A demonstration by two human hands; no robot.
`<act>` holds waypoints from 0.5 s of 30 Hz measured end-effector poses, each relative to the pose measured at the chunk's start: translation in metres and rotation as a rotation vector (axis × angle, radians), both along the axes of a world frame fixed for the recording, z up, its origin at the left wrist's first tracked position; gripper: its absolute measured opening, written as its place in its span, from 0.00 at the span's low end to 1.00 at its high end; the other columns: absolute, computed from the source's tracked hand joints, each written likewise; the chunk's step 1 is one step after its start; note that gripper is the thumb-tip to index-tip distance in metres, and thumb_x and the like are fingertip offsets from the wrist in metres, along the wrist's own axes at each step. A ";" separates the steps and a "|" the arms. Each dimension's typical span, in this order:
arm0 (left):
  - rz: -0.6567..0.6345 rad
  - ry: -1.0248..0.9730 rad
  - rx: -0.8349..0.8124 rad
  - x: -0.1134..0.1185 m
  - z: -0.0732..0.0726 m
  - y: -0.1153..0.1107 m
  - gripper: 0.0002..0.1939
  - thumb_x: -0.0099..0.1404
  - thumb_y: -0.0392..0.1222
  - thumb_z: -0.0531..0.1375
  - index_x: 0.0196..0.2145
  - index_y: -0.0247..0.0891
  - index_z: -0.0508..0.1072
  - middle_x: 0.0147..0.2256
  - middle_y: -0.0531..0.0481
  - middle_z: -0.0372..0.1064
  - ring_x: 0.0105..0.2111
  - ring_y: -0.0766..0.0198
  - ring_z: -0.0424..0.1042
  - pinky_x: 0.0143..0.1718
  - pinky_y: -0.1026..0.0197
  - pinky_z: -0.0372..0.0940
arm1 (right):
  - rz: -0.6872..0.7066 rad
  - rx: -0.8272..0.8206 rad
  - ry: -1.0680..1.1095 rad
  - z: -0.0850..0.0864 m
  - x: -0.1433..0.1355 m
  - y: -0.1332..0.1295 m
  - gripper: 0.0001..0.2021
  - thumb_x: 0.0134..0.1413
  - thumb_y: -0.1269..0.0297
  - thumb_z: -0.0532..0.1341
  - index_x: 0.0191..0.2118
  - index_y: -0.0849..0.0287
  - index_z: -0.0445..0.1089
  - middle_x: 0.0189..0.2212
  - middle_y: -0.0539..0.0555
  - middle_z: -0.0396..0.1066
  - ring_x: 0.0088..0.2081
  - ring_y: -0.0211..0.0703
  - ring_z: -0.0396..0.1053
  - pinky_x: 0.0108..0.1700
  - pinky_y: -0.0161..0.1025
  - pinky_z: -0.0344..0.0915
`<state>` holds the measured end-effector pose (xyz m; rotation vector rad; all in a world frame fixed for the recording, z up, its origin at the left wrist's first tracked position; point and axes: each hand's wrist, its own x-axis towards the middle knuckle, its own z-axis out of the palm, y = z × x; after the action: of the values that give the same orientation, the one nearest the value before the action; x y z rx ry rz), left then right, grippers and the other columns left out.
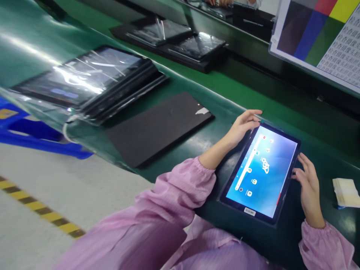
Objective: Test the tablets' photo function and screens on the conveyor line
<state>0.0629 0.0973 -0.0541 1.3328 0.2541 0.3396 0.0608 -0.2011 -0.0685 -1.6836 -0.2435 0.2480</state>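
Observation:
A dark-framed tablet point(263, 172) with a lit blue home screen lies on the green bench in front of me. My left hand point(244, 125) grips its far left corner, fingers curled over the edge. On the opposite side, my right hand point(308, 183) touches the right edge with fingers spread. Both arms wear pink sleeves.
A black tablet lies face down point(157, 129) to the left. Further left sits a stack of film-covered tablets point(84, 80), with more point(197, 47) at the back. A colour test chart point(323, 33) stands at the upper right. A pad of pale sheets point(346, 192) lies right. Another person's hands point(222, 3) show at the top.

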 end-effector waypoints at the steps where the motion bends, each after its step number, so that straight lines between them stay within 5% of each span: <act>1: 0.000 0.010 0.013 -0.001 0.002 0.000 0.23 0.54 0.42 0.66 0.49 0.38 0.78 0.37 0.50 0.75 0.35 0.63 0.71 0.40 0.61 0.67 | -0.003 -0.012 -0.018 0.000 0.000 0.000 0.26 0.64 0.53 0.66 0.65 0.50 0.67 0.67 0.60 0.63 0.47 0.46 0.74 0.43 0.40 0.76; 4: 0.006 0.038 0.061 -0.006 0.011 0.004 0.20 0.59 0.41 0.65 0.50 0.37 0.77 0.47 0.45 0.78 0.49 0.55 0.74 0.57 0.53 0.66 | -0.015 -0.083 -0.068 0.000 0.001 -0.001 0.26 0.65 0.53 0.65 0.66 0.51 0.66 0.67 0.60 0.63 0.54 0.50 0.72 0.49 0.43 0.74; 7: 0.044 0.084 0.205 -0.015 0.015 0.012 0.20 0.63 0.41 0.62 0.53 0.38 0.75 0.53 0.43 0.76 0.59 0.51 0.70 0.64 0.50 0.61 | -0.045 -0.203 -0.085 -0.004 0.006 0.001 0.28 0.65 0.51 0.62 0.67 0.53 0.66 0.66 0.60 0.65 0.51 0.49 0.73 0.48 0.44 0.73; 11: -0.008 0.318 0.495 -0.025 0.009 0.013 0.23 0.67 0.48 0.60 0.57 0.37 0.72 0.56 0.37 0.70 0.55 0.45 0.71 0.61 0.44 0.63 | -0.062 -0.281 -0.053 -0.009 0.014 0.009 0.33 0.62 0.46 0.61 0.68 0.57 0.68 0.59 0.60 0.70 0.35 0.42 0.70 0.39 0.42 0.72; 15: -0.185 0.425 0.658 -0.031 0.006 0.000 0.25 0.69 0.55 0.58 0.56 0.36 0.74 0.53 0.37 0.69 0.51 0.45 0.74 0.60 0.47 0.65 | -0.128 -0.409 -0.009 -0.010 0.012 0.013 0.42 0.55 0.37 0.64 0.70 0.57 0.66 0.54 0.60 0.74 0.35 0.45 0.71 0.36 0.42 0.70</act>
<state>0.0316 0.0971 -0.0485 2.0636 0.3884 -0.0354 0.0725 -0.1877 -0.0780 -2.0971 -0.0929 0.2030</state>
